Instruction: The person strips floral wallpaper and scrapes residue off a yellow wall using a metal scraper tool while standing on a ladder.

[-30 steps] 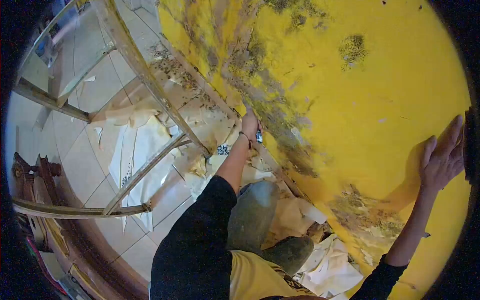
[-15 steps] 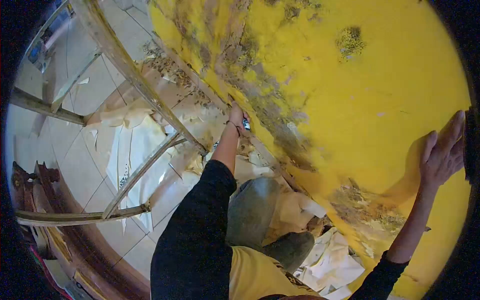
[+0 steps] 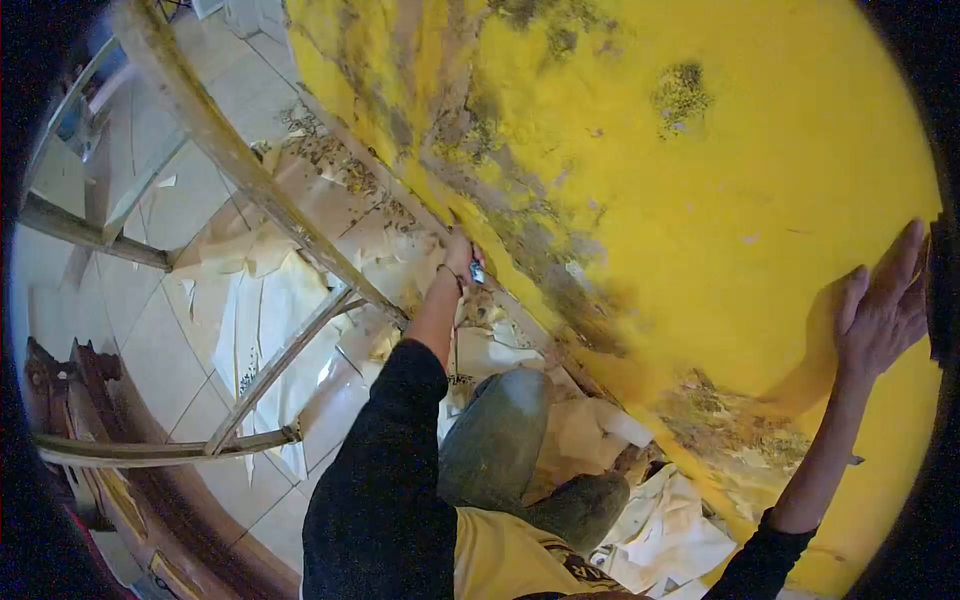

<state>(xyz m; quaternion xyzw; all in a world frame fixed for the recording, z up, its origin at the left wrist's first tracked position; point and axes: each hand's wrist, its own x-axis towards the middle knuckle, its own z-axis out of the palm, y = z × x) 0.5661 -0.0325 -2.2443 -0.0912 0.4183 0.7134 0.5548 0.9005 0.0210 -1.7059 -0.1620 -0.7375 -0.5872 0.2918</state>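
Yellow paint covers the wall where we spread our right hand, its outer fingers cut off at the right edge; mid-frame, our left hand grips a blue-and-white object, mostly hidden.

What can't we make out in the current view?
Head view:
- Item in the left hand: mostly covered by the fingers, too small to identify.
- Dark object by the right hand: cut off by the lens edge.
- Print on the yellow shirt: only partly visible, full wording unreadable.
- Things at upper left beyond the wooden frame: blurred and dim.
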